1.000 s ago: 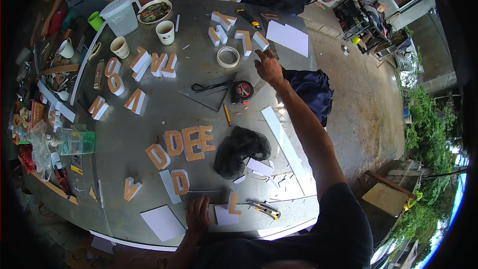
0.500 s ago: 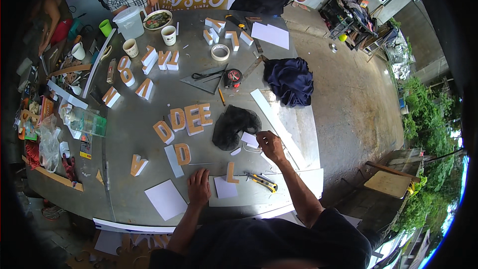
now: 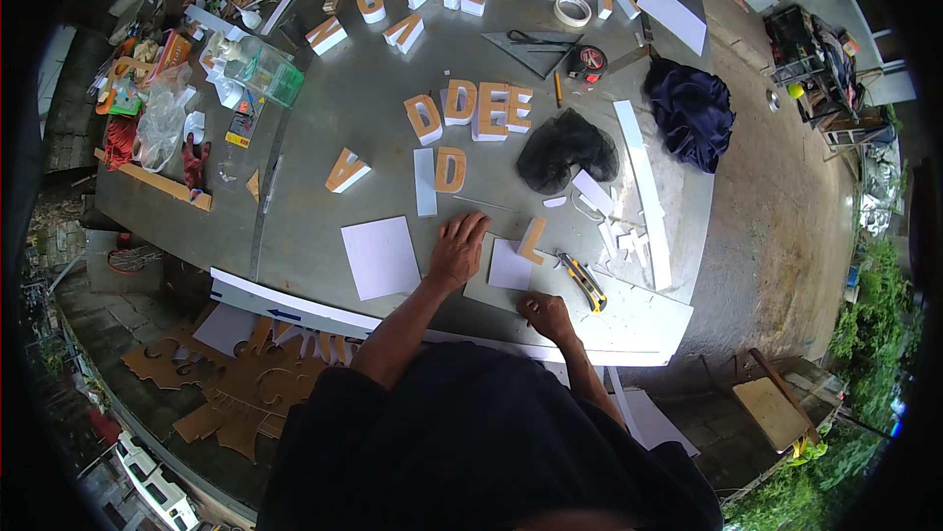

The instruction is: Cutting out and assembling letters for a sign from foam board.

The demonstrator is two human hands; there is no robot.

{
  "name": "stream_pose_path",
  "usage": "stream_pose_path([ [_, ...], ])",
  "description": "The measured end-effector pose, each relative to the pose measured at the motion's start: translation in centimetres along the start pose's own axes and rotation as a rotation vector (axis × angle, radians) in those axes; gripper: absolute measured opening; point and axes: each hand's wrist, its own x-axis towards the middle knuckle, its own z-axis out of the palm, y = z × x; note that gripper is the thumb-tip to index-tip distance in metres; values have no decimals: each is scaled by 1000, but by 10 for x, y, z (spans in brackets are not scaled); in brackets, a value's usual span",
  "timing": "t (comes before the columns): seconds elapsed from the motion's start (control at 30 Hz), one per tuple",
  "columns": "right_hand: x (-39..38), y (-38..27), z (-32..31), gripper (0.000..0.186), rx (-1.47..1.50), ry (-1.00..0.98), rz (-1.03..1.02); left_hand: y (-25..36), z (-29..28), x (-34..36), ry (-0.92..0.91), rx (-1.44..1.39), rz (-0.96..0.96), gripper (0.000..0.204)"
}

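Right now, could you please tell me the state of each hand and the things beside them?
left hand: open, flat on the table.
right hand: closed, resting on the grey board.
white square: lying flat on that board.
utility knife: lying unheld.
tape roll: flat.

Your grey worktop [image 3: 334,118] carries tan-faced, white-edged letters [image 3: 479,109], white sheets [image 3: 380,256], a black mesh bundle [image 3: 567,150], a navy cloth [image 3: 693,113], a yellow-and-black knife [image 3: 584,281] and a green-tinted clear box [image 3: 263,71]; your sleeves are black.
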Motion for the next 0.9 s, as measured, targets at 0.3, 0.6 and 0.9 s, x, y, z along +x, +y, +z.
stream_pose_path([
  [0.3, 14, 20, -12, 29, 454, -140, 212, 0, 0, -2, 6, 42, -6, 48],
  [0.6, 18, 18, -12, 32, 488, -117, 244, -2, 1, -2, 45, 38, 17, 42],
  [0.9, 18, 9, -12, 32, 470, -92, 243, -4, 4, -2, 58, 47, 28, 46],
])
